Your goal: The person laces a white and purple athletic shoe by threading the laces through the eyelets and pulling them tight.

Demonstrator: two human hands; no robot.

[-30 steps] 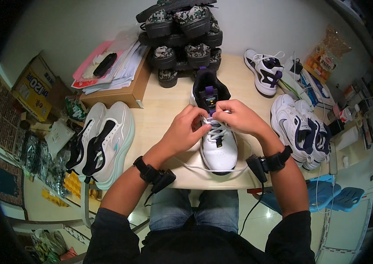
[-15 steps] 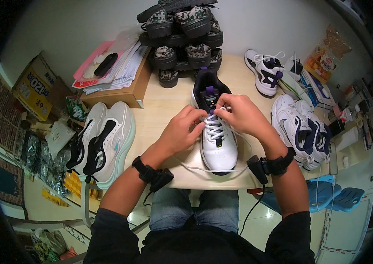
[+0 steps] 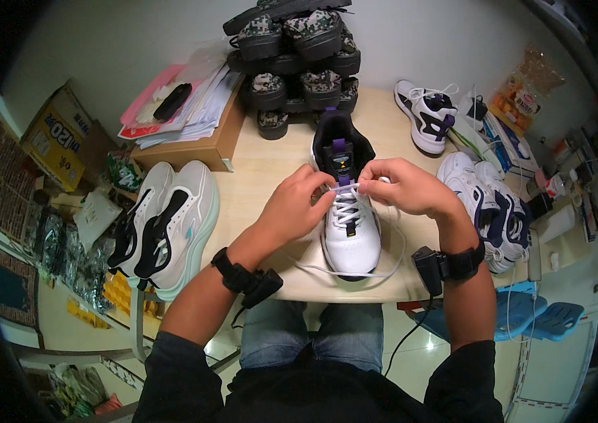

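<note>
A white sneaker (image 3: 352, 252) with a black collar and purple touches stands upright on the table in front of me, toe pointing my way. Its white shoelace (image 3: 345, 209) criss-crosses the upper. Beside the top eyelets, my left hand (image 3: 301, 203) pinches the lace between thumb and forefinger. Across from it, my right hand (image 3: 407, 186) grips the lace too, and a short stretch runs taut between both hands over the tongue (image 3: 342, 163). A loose lace length loops around the toe on the tabletop.
A pale grey sneaker pair (image 3: 199, 201) stands at the left, near a cardboard box (image 3: 223, 146) topped with papers. Stacked camouflage shoes (image 3: 267, 86) rise at the back. To the right are a white-and-navy sneaker pair (image 3: 459, 178) and a white-and-black sneaker (image 3: 431, 124).
My right hand has moved right, away from the tongue, drawing the lace straight between both hands. My left hand has shifted only slightly.
</note>
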